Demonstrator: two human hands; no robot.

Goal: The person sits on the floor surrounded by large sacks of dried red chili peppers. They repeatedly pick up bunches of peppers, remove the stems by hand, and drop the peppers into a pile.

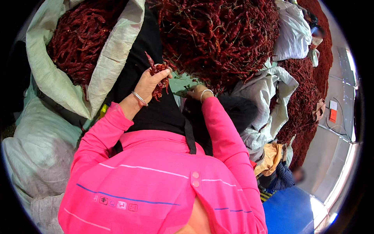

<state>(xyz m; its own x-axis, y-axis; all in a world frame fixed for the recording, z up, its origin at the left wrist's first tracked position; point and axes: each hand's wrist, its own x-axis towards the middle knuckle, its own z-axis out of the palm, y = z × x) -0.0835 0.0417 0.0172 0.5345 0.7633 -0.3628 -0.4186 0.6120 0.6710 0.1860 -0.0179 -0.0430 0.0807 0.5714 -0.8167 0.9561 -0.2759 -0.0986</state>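
My left hand (152,80) is closed around a bunch of dried red chilies (159,84), held above the black cloth on my lap. To its right, my right hand (197,91) is lowered by the near edge of a large heap of dried red chilies with stems (216,38). Small stem pieces show at its fingertips; whether it grips them is not clear. A pale green surface (179,83) shows between the two hands. On the left stands a white woven sack (114,49) with its mouth rolled back, holding more dried red chilies (79,44).
Full woven sacks (43,146) lie at the lower left. A crumpled white sack (260,99) and a white bag (292,35) flank the heap on the right, with a long chili pile (301,105) beyond. A person in a striped top (282,177) is at the lower right, another person at the upper right.
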